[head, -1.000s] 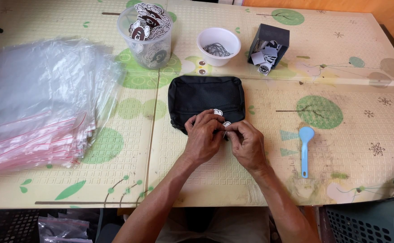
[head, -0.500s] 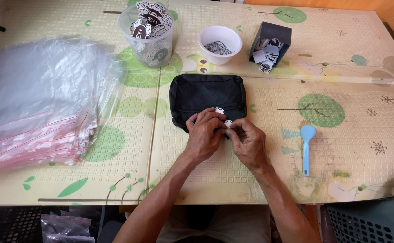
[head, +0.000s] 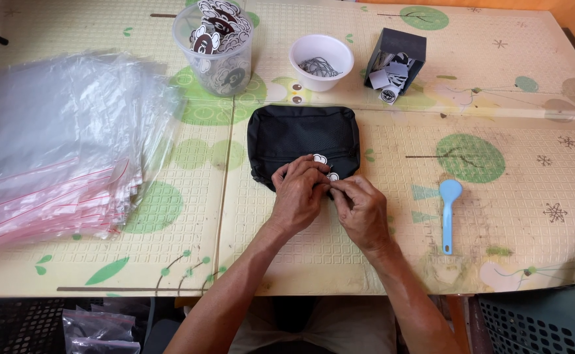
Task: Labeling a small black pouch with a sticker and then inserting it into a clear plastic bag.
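The pouch (head: pixel 302 139) lies at centre, my left hand (head: pixel 298 195) and right hand (head: pixel 359 208) pinching a small charm (head: pixel 332 177) at its six-o'clock edge; fastening seems underway, needing steady fingertips next.

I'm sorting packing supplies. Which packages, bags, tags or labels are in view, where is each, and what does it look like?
Plastic bags: clear, red-striped stack, table's left.
Clear cup: far edge, full of brown-and-white cut-out tags.
Black box: far right, tipped, spilling small grey and round labels.
White bowl: between cup and box, dark wire loops inside.
Black pouch: centre; left hand and right hand at its white tags.
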